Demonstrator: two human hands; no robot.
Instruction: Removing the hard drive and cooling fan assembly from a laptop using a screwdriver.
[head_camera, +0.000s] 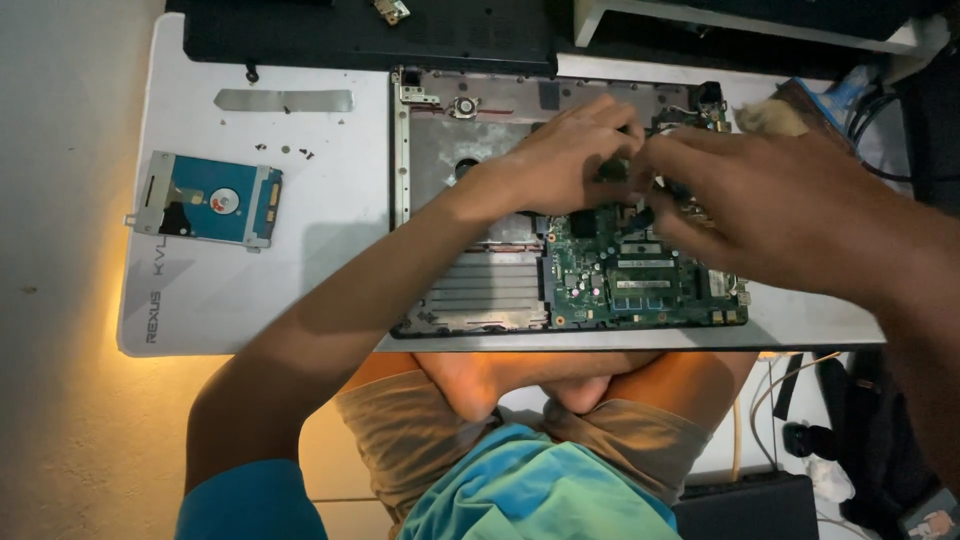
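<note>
Both hands, left hand (565, 150) and right hand (770, 205), pinch something unclear at motherboard (640, 285) 12 o'clock; grip indiscernible, yanking risks tearing a connector

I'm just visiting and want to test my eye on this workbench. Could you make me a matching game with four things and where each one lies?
Things:
1. hard drive
2. metal strip
3. green circuit board
4. left hand

Places:
A. inside the opened laptop base, on its right part
B. far left of the white mat, by itself
C. over the top middle of the laptop base, fingers meeting the right hand
D. upper left of the mat, above the hard drive

Pairs: 1-B, 2-D, 3-A, 4-C
</note>
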